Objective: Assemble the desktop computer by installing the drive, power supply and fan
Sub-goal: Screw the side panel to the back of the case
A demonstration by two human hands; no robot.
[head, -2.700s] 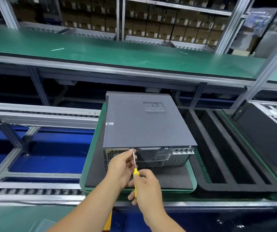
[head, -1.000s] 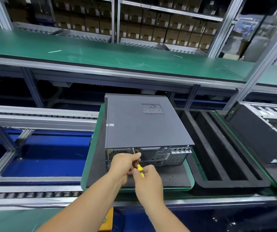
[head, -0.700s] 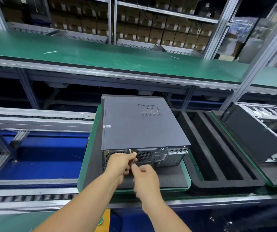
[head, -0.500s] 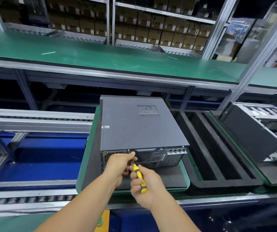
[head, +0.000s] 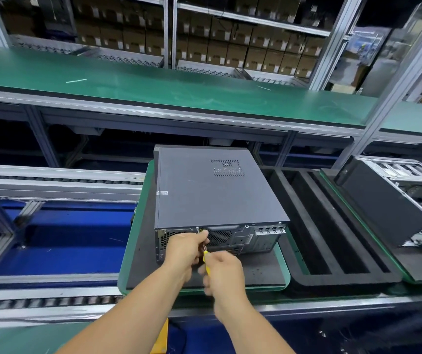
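Computer case [head: 215, 192] lay flat on green tray [head: 133, 241], long axis running away, rear panel facing the person, left hand [head: 184, 249] pinched screwdriver [head: 206, 259] shaft at the panel's top edge, right hand [head: 224, 274] wrapped its yellow handle.

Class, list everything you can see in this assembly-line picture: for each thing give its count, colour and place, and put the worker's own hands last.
Closed computer case: one, dark grey, lying flat on the near tray, rear panel towards the worker.
Tray: one, green-rimmed, under the closed case.
Foam insert: one, black, slotted, right of the tray.
Open computer case: one, black and silver, far right.
Screwdriver: one, yellow handle, tip at the rear panel's top edge.
Green bench: one, behind the line.
Cardboard boxes: many, brown, on back shelves.
Left hand: one, fingers around the screwdriver shaft.
Right hand: one, gripping the handle, blurred.
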